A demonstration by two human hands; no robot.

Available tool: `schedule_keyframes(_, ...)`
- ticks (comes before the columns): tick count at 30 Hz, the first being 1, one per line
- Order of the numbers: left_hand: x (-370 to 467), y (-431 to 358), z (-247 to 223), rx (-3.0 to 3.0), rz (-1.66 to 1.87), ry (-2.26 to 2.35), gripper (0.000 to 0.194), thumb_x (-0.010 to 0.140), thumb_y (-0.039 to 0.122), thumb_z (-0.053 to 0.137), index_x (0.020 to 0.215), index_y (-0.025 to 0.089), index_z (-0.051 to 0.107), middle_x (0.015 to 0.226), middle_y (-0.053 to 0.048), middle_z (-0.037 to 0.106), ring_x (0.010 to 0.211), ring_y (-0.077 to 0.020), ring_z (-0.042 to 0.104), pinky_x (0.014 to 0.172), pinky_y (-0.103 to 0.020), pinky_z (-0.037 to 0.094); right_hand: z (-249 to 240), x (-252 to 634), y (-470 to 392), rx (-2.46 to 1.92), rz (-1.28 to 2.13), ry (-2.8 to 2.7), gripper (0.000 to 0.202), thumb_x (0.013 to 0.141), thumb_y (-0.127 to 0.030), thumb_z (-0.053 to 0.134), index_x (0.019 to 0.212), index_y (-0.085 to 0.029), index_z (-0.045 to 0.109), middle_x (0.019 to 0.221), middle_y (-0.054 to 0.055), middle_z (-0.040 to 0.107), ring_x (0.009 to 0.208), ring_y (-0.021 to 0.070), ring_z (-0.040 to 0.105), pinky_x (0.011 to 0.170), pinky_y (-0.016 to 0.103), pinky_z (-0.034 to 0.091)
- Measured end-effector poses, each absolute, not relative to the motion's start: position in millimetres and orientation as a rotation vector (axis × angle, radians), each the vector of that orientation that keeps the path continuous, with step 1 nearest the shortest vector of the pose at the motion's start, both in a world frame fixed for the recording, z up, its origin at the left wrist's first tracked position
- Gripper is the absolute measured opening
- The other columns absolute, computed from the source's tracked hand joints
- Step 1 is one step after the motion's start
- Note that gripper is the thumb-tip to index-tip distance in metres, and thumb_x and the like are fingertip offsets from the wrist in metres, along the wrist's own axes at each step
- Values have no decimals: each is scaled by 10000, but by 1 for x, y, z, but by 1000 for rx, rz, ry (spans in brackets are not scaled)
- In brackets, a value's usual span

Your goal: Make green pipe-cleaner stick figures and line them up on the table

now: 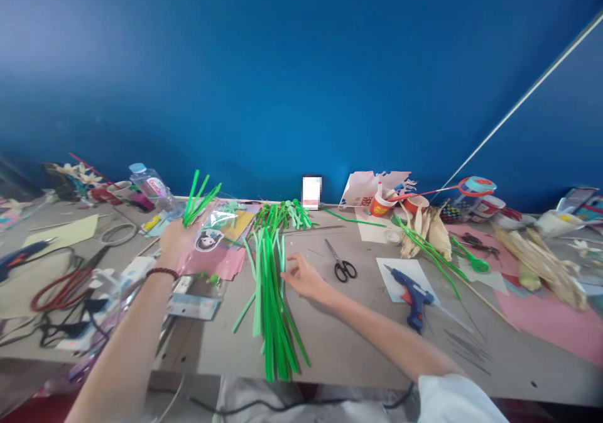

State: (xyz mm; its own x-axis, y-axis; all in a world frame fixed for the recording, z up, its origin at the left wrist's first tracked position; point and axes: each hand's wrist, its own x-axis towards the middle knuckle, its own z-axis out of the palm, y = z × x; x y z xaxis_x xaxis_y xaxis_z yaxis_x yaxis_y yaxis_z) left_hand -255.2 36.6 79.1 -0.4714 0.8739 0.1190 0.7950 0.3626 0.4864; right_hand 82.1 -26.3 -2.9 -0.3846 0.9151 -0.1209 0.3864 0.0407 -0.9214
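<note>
My left hand (174, 242) is closed around several bright green pipe cleaners (201, 198), which fan out above the fist. In the middle of the table lies a long bundle of pipe cleaners (273, 322), dark and light green. My right hand (305, 277) is at the right side of this bundle, its fingers slightly curled and apart, the tips at the bundle's edge. Behind the bundle is a heap of curled green pipe-cleaner pieces (282, 214). Beside my left hand, a clear packet with a cartoon sticker (208, 239) rests over pink paper.
Black-handled scissors (345, 269) and a blue glue gun (414, 297) on white paper lie to the right. A lit phone (311, 193) stands against the blue wall. Paper cups (381, 204) and dried husks (438, 234) are farther right; a bottle (155, 185) and red-handled pliers (66, 285) are left.
</note>
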Motion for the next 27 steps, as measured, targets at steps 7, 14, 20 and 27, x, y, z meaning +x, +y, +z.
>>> schedule_keyframes(7, -243, 31, 74, 1570, 312, 2590, 480, 771, 528, 514, 942, 90, 610, 811, -98, 634, 836, -273, 583, 700, -313, 418, -20, 85, -29, -1287, 1347, -1744, 484, 745, -270, 602, 1194, -212, 432, 1018, 61, 586, 708, 142, 601, 630, 297, 469)
schedule_keyframes(14, -254, 40, 68, 1533, 461, 2494, 364, 809, 457, 484, 736, 121, 603, 515, -13, 504, 638, -204, 533, 571, -238, 335, -26, 82, -32, -1272, 1416, -1600, 475, 700, -243, 631, 1147, -215, 475, 1059, 77, 588, 778, 151, 599, 742, 344, 479)
schedule_keyframes(20, -244, 26, 84, 1554, 740, 2608, 337, 852, 393, 420, 885, 100, 583, 706, -47, 573, 711, -200, 524, 601, -249, 343, -22, 79, -37, -1141, 1662, -1307, 488, 596, -241, 712, 1037, -209, 504, 1060, 80, 587, 891, 171, 594, 861, 379, 451)
schedule_keyframes(27, -163, -45, 49, 1386, 779, 1969, 477, 749, 573, 494, 971, 163, 598, 681, -37, 624, 683, -250, 599, 592, -325, 440, -14, 72, -44, -1091, 1832, -928, 547, 534, -270, 775, 1022, -236, 529, 1130, 60, 598, 1103, 201, 538, 975, 367, 380)
